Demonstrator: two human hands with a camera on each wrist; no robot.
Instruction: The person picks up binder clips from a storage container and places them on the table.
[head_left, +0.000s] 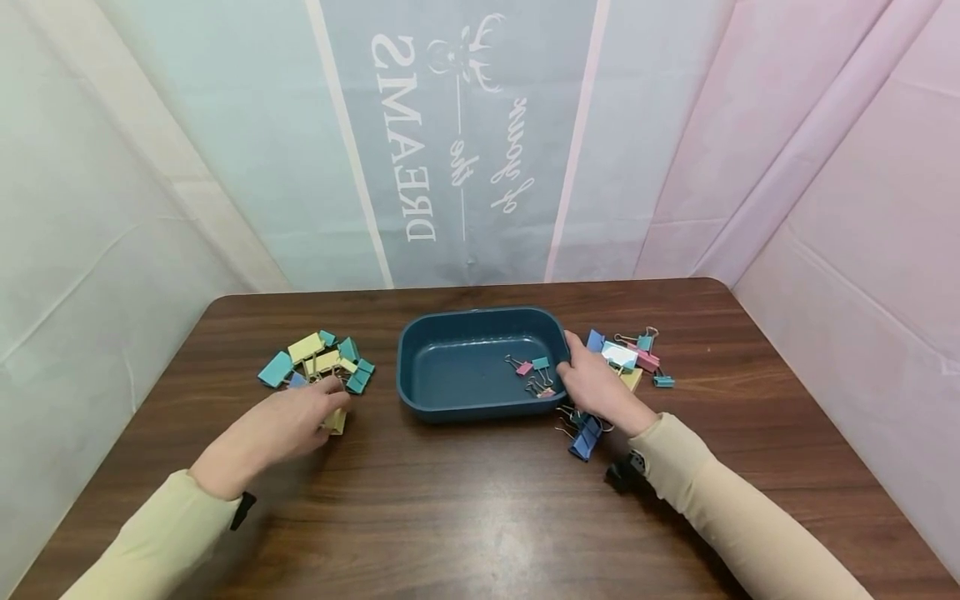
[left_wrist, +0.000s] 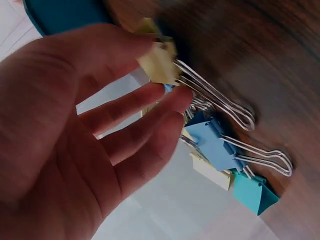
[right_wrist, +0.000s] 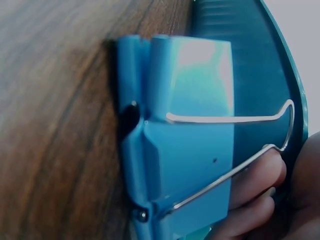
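On the left of the table, my left hand (head_left: 288, 421) pinches a yellow binder clip (left_wrist: 159, 62) between thumb and fingertips. Its wire handles stick out to the right in the left wrist view. Beside that hand lies a pile of binder clips, among them a light blue one (left_wrist: 212, 142) and a teal one (left_wrist: 254, 192). My right hand (head_left: 600, 379) grips the right end of a dark teal bin (head_left: 480, 410), thumb at the rim and fingers outside. Inside the bin are several small clips, including a pink one (head_left: 523, 367). Close to the right wrist camera, a blue binder clip (right_wrist: 195, 150) partly covers the fingers.
Around the right hand lies a second group of clips, with a dark blue one (head_left: 587, 438) in front and a small teal one (head_left: 663, 381) at its right. The brown wooden table (head_left: 450, 517) ends at a printed cloth backdrop (head_left: 465, 167).
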